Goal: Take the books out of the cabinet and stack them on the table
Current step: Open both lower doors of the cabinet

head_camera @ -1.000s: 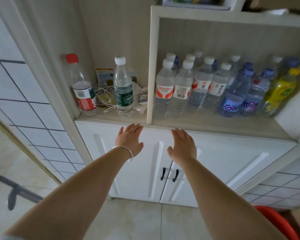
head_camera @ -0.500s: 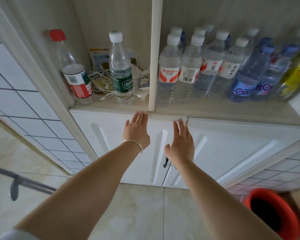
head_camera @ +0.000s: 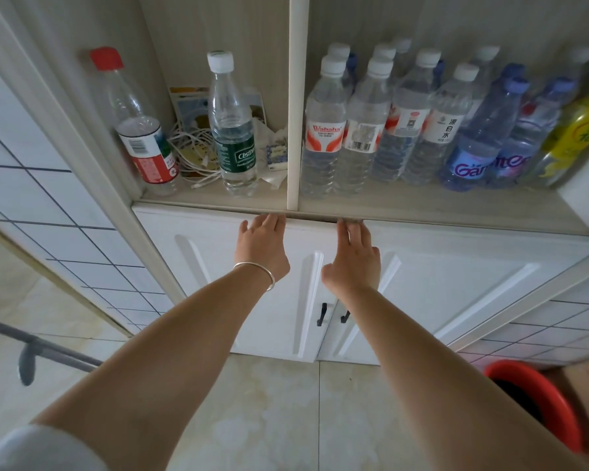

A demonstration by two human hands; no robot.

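Observation:
A white cabinet with two doors stands in front of me: the left door (head_camera: 198,266) and the right door (head_camera: 456,283), each with a small black handle (head_camera: 321,313) near the middle seam. The doors look nearly closed, with a thin dark gap along their top edge. My left hand (head_camera: 261,248), with a silver bracelet, lies flat on the left door, fingertips at its top edge. My right hand (head_camera: 354,258) rests flat on the right door, fingers reaching the same gap. Neither hand holds anything. No books are visible.
An open shelf (head_camera: 422,207) above the doors holds several water bottles (head_camera: 323,130), a red-capped bottle (head_camera: 140,130), a green-labelled bottle (head_camera: 233,130) and white cables (head_camera: 194,147). A red bucket (head_camera: 538,399) and a cardboard box stand at the lower right. A grey pole (head_camera: 31,345) lies at the left.
Both hands slid up the door fronts until their fingertips reached the top edge under the shelf. The view moved closer to the cabinet and tilted down.

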